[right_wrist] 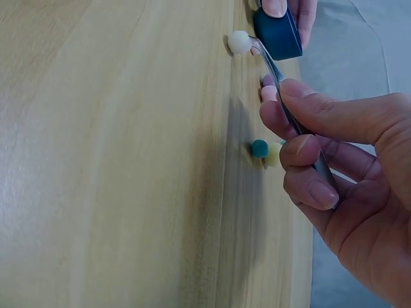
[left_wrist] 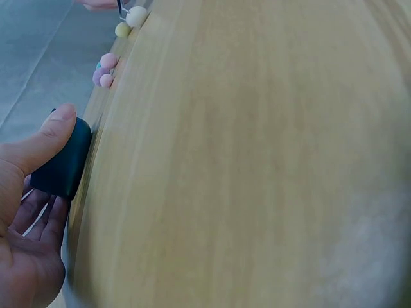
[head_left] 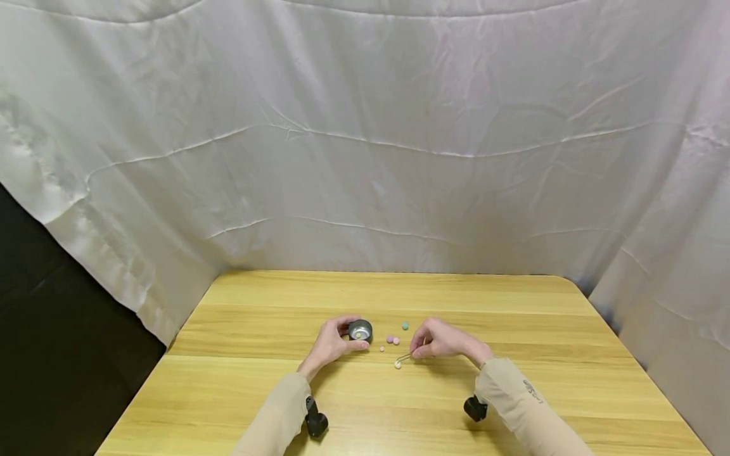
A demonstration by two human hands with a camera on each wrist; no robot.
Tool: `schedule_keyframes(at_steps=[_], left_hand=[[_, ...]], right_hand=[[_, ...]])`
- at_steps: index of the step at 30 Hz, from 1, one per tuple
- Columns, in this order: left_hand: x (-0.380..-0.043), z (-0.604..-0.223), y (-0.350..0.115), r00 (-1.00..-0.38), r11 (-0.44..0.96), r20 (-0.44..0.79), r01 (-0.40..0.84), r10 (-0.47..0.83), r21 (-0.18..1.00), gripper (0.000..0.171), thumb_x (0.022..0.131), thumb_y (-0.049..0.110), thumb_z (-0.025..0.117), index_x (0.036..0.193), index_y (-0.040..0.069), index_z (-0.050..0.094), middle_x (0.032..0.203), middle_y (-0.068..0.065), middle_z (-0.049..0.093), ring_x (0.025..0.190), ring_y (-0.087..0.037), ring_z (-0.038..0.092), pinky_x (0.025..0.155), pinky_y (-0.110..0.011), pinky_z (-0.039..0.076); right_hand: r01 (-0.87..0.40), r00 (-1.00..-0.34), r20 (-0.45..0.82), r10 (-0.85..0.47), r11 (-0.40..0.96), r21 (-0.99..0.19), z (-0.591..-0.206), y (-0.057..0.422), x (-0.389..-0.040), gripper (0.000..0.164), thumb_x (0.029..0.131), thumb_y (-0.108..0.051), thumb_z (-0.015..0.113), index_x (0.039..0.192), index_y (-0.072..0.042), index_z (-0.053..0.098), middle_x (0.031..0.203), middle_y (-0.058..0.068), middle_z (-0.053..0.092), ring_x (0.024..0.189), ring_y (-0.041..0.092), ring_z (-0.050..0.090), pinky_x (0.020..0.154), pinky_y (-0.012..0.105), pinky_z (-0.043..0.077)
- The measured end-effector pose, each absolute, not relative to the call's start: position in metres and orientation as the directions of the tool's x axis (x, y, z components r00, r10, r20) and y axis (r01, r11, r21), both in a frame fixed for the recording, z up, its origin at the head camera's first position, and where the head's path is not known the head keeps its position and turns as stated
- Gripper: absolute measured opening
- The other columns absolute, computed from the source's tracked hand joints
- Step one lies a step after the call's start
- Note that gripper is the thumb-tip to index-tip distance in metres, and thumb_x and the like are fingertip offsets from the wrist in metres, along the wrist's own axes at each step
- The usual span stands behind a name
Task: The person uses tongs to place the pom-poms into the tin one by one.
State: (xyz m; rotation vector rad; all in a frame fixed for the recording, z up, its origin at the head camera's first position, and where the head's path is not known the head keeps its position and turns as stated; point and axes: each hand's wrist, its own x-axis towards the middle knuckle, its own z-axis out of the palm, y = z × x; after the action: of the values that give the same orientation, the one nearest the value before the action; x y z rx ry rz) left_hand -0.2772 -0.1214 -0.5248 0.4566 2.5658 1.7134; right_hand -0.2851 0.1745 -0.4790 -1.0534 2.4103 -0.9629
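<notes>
My left hand point(head_left: 332, 342) grips a small dark round tin point(head_left: 369, 339) standing on the table, thumb on the near side. Something pale yellow lies inside the tin. In the left wrist view the tin's dark wall point(left_wrist: 64, 163) sits between thumb and fingers. My right hand point(head_left: 441, 339) holds metal tweezers point(right_wrist: 297, 122) between thumb and fingers. The tweezers' bent tips reach a white ball point(right_wrist: 239, 42), low over the table; whether it is lifted, I cannot tell. Between the hands lie a purple ball point(head_left: 390, 339), a pink ball point(head_left: 396, 341) and a smaller pink one point(head_left: 382, 349).
A teal ball point(head_left: 405, 325) lies behind the pink and purple ones; a pale yellow ball point(right_wrist: 273, 155) shows beside the teal in the right wrist view. The wooden table point(head_left: 274, 291) backs onto a grey curtain point(head_left: 365, 177). Each wrist carries a black camera.
</notes>
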Motion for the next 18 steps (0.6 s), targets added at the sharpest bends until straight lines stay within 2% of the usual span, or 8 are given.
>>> schedule_keyframes(at_steps=[9, 14, 18], left_hand=[[-0.262, -0.501, -0.119, -0.948, 0.307, 0.157, 0.242, 0.278, 0.92, 0.055, 0.079, -0.001, 0.082, 0.128, -0.013, 0.06, 0.122, -0.035, 0.064, 0.112, -0.052, 0.063, 0.098, -0.061, 0.05], [-0.252, -0.484, -0.12, -0.94, 0.302, 0.152, 0.247, 0.305, 0.921, 0.054, 0.081, 0.0, 0.082, 0.128, -0.014, 0.059, 0.123, -0.036, 0.063, 0.112, -0.052, 0.062, 0.099, -0.061, 0.05], [-0.254, -0.488, -0.12, -0.94, 0.299, 0.159, 0.251, 0.302, 0.921, 0.054, 0.08, 0.0, 0.082, 0.127, -0.014, 0.059, 0.122, -0.036, 0.063, 0.111, -0.052, 0.063, 0.097, -0.06, 0.051]], right_hand=[[-0.508, -0.674, -0.029, -0.738, 0.491, -0.708, -0.479, 0.174, -0.284, 0.007, 0.091, -0.007, 0.073, 0.089, -0.003, 0.078, 0.077, 0.006, 0.074, 0.06, -0.003, 0.053, 0.053, 0.016, 0.046], [-0.483, -0.684, -0.042, -0.728, 0.495, -0.723, -0.48, 0.175, -0.285, 0.008, 0.091, -0.008, 0.072, 0.09, -0.004, 0.078, 0.077, 0.008, 0.074, 0.06, -0.002, 0.054, 0.053, 0.016, 0.046], [-0.473, -0.691, -0.042, -0.722, 0.495, -0.729, -0.48, 0.175, -0.285, 0.008, 0.092, -0.009, 0.072, 0.091, -0.004, 0.078, 0.078, 0.009, 0.074, 0.061, -0.001, 0.054, 0.054, 0.017, 0.046]])
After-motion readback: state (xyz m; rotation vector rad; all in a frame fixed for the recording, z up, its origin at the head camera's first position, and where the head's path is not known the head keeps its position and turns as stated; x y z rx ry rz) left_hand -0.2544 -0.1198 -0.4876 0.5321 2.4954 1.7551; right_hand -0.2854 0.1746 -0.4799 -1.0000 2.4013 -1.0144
